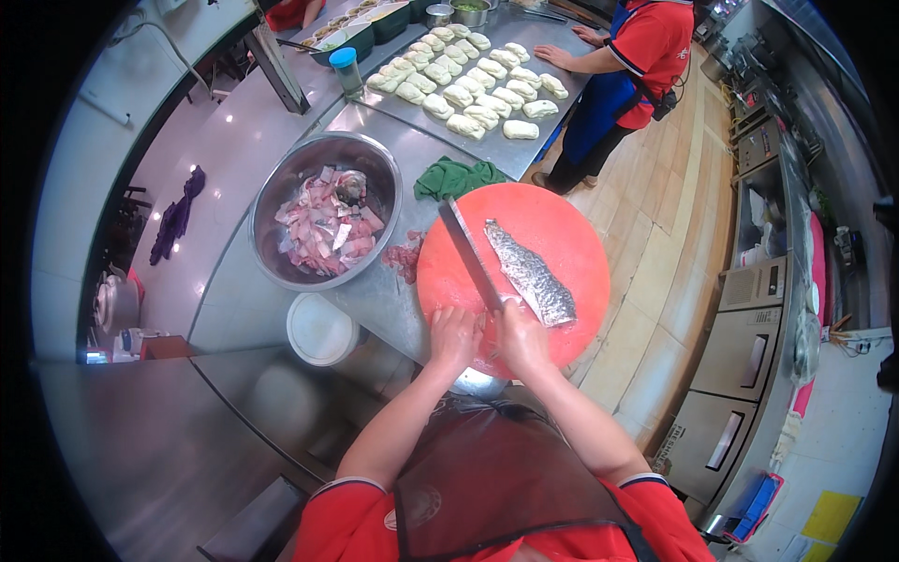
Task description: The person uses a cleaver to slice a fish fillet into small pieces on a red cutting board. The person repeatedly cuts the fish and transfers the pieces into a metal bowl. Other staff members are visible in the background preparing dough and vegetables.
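Observation:
A round red cutting board (581, 232) lies in front of me at the end of the metal counter. My right hand (521, 338) grips the handle of a kitchen knife (472, 254), whose broad blade points away from me across the board. To the right of the blade, apart from it, lies a piece of fish (535, 279) with its dark, silvery skin facing up. My left hand (454, 338) rests on the near left part of the board, close to the right one. Its fingers are bent downward, and whatever may be under them is hidden.
Left of the board stands a steel bowl (261, 242) of cut fish. Reddish scraps (404, 261) and a green cloth (456, 178) lie beside the board. Beyond are several dough pieces (494, 105) and a co-worker (618, 77). A white-lidded bucket (322, 330) stands lower left.

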### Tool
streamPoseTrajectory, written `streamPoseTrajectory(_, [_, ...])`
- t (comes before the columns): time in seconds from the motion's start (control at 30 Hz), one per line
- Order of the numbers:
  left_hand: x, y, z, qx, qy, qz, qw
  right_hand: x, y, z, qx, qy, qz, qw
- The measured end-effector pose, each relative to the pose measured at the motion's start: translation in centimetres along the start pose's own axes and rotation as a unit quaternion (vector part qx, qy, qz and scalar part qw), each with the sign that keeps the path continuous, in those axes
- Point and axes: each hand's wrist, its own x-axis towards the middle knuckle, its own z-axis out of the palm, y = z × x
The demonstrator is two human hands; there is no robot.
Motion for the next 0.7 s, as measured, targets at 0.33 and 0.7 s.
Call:
streamPoseTrajectory(0.33, [-0.2,-3.0,-3.4,0.03,0.041,-0.045,0.998,-1.1,4.3,2.0,0.136,0.051,0.013,0.989])
streamPoseTrajectory(0.7, [2.1,-1.9,-3.1,0.034,-0.153,0.043,0.987,-9.7,7.8,-2.6,0.114,0.107,0.148,0.977])
